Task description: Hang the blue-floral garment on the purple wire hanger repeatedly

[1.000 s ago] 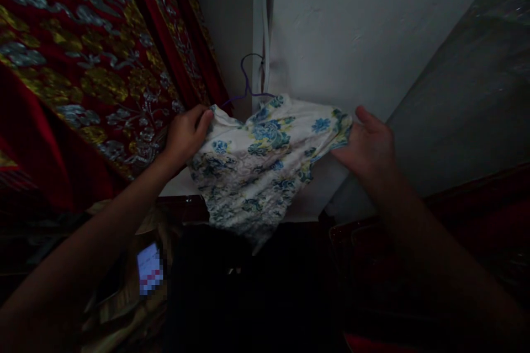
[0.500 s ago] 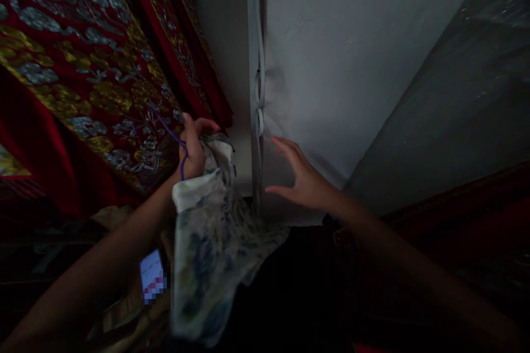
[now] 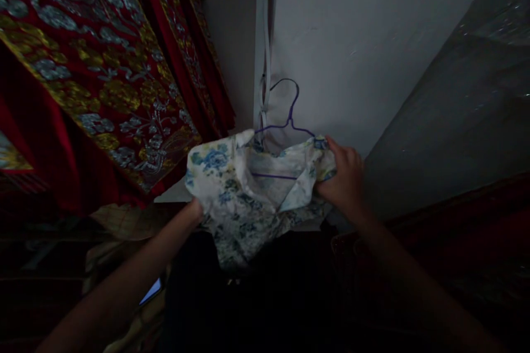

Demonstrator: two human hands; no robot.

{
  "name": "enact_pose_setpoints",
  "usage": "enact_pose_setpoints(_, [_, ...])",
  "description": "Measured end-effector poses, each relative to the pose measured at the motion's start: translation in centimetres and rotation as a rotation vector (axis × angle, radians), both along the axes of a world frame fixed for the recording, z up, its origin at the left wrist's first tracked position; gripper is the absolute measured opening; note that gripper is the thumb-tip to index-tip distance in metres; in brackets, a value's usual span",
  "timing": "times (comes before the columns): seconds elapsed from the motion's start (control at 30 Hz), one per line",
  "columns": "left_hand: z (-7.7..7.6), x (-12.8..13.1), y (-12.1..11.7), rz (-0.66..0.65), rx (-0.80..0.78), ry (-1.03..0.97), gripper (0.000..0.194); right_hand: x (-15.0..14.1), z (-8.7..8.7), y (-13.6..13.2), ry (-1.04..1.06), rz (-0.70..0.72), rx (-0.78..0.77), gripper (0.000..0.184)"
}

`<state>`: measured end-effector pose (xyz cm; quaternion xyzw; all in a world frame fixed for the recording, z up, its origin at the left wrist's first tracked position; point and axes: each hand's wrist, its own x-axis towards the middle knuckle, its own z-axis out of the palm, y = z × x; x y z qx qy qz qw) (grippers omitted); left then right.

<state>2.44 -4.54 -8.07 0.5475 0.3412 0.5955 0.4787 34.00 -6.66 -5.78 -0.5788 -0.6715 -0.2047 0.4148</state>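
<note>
A white shirt [image 3: 223,193] with a blue and green floral print is spread out in front of me, its collar facing up. A purple hanger [image 3: 290,118] sits inside it; the hook stands above the collar and the bottom bar shows through the neck opening. My right hand [image 3: 345,176] is closed on the shirt's right shoulder, near that end of the hanger. At the left sleeve, my left hand [image 3: 196,212] goes in under the fabric, so its fingers are hidden.
Red cloth [image 3: 124,83] with gold and silver embroidery hangs at the left. A white cable [image 3: 267,38] runs down the pale wall [image 3: 351,38]. Clear plastic sheeting [image 3: 464,88] covers the right side. A lit phone [image 3: 151,291] lies low on the left, partly behind my arm.
The shirt has turned to face me and moved right, and the hanger now shows upright in it. My right hand, open and apart before, has taken hold of the shoulder. My left hand has slipped under the fabric.
</note>
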Motion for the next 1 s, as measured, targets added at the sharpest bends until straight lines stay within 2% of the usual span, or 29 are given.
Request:
enact_pose_setpoints(0.07, [-1.4, -1.2, -0.6, -0.083, -0.119, -0.059, 0.074, 0.9, 1.8, 0.9, -0.009, -0.097, -0.007, 0.083])
enact_pose_setpoints(0.13, [-2.3, -1.6, -1.1, -0.127, -0.207, -0.165, 0.079, 0.6, 3.6, 1.8, -0.026, -0.11, -0.011, 0.081])
enact_pose_setpoints(0.2, [-2.9, -1.3, -1.5, -0.044, -0.231, -0.265, 0.068, -0.7, 4.9, 2.4, -0.038, -0.066, -0.003, 0.081])
enact_pose_setpoints(0.27, [-3.5, -0.8, -1.9, 0.092, -0.219, -0.312, 0.057, -2.1, 5.4, 2.4, -0.043, -0.013, 0.01, 0.084])
enact_pose_setpoints(0.4, [-4.9, -0.3, -3.7, 0.233, -0.317, -0.381, 0.056, -2.9, 4.5, 0.6, -0.062, 0.101, 0.008, 0.092])
enact_pose_setpoints(0.47, [-5.6, -0.2, -5.0, 0.267, -0.388, -0.421, 0.058, -2.7, 3.4, -1.0, -0.054, 0.19, 0.023, 0.086])
enact_pose_setpoints(0.53, [-6.4, 0.1, -6.4, 0.275, -0.441, -0.463, 0.06, -2.9, 1.6, -2.8, 0.055, 0.295, 0.063, 0.074])
enact_pose_setpoints(0.6, [-7.0, 0.7, -7.6, 0.261, -0.489, -0.504, 0.061, -4.3, -1.1, -4.6, 0.32, 0.37, 0.076, 0.053])
enact_pose_setpoints(0.67, [-7.4, 1.3, -8.6, 0.253, -0.546, -0.547, 0.06, -6.8, -4.4, -5.8, 0.737, 0.326, -0.01, 0.026])
enact_pose_setpoints(0.73, [-7.5, 2.0, -9.5, 0.254, -0.583, -0.569, 0.058, -9.8, -7.8, -6.1, 1.021, 0.337, -0.265, 0.037])
enact_pose_setpoints(0.77, [-7.4, 2.2, -9.9, 0.256, -0.593, -0.569, 0.057, -11.3, -9.3, -6.0, 1.072, 0.379, -0.403, 0.043])
enact_pose_setpoints(0.83, [-7.1, 2.3, -10.4, 0.255, -0.591, -0.553, 0.056, -13.8, -11.2, -5.3, 1.085, 0.436, -0.57, 0.049])
enact_pose_setpoints(0.93, [-6.8, 1.7, -10.6, 0.238, -0.552, -0.489, 0.059, -15.6, -12.1, -4.4, 1.082, 0.494, -0.628, 0.043])
enact_pose_setpoints(1.0, [-6.9, 1.2, -10.6, 0.298, -0.498, -0.427, 0.059, -15.7, -12.0, -4.6, 1.095, 0.543, -0.649, 0.041])
